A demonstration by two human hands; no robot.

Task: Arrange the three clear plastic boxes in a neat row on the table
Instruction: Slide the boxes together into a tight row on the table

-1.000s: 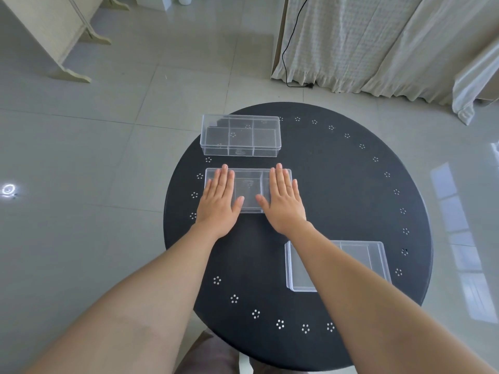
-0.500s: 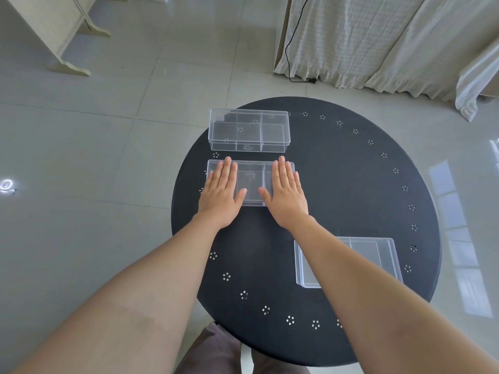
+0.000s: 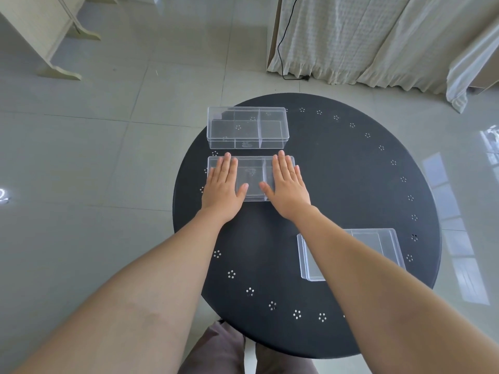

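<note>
Hands flat, grip open, on middle box | boxes empty

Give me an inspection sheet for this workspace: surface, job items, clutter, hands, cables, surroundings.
Surface: round black table, small hole clusters around its rim.
Job's things: far box and middle box lie parallel with a narrow gap; third box sits apart at near right, partly hidden by the right forearm.
Clutter: nothing seen.
Hands: left hand and right hand lie flat, fingers extended, on the middle box.
Cables: black cable hangs down the curtain to the floor.
Surroundings: grey tiled floor, pale curtains, cream furniture legs.
</note>
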